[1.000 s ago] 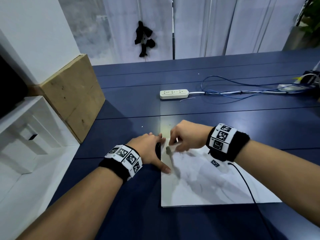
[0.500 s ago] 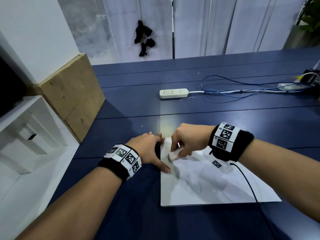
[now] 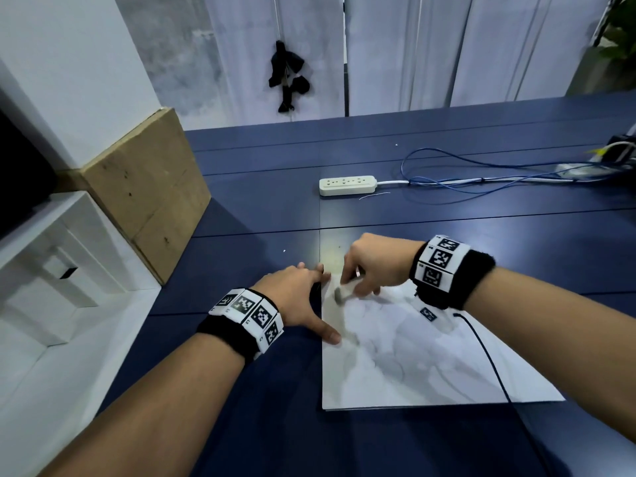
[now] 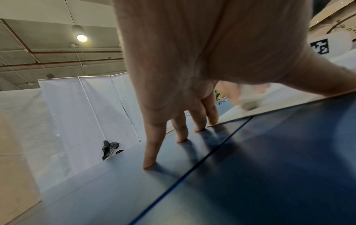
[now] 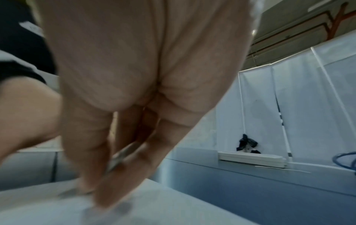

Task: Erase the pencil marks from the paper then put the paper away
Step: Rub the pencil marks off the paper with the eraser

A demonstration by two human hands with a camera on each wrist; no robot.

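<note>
A white sheet of paper (image 3: 413, 366) with faint grey pencil marks lies on the dark blue table (image 3: 275, 425). My right hand (image 3: 371, 266) pinches a white eraser (image 3: 344, 292) and holds it against the paper's far left corner; the eraser (image 4: 249, 99) shows blurred in the left wrist view. My left hand (image 3: 296, 297) lies flat with fingers spread, its thumb (image 3: 330, 335) pressing the paper's left edge and its fingertips (image 4: 150, 164) on the table beside the sheet. In the right wrist view the right hand's fingers (image 5: 108, 167) point down onto the paper (image 5: 173, 205).
A white power strip (image 3: 347, 185) with blue cables (image 3: 481, 180) lies further back on the table. A brown cardboard box (image 3: 144, 201) leans at the left, next to a white shelf unit (image 3: 51, 270). White curtains hang behind.
The right hand with the eraser has shifted slightly back and forth over the paper's far left corner. The left hand stays in place on the paper's edge.
</note>
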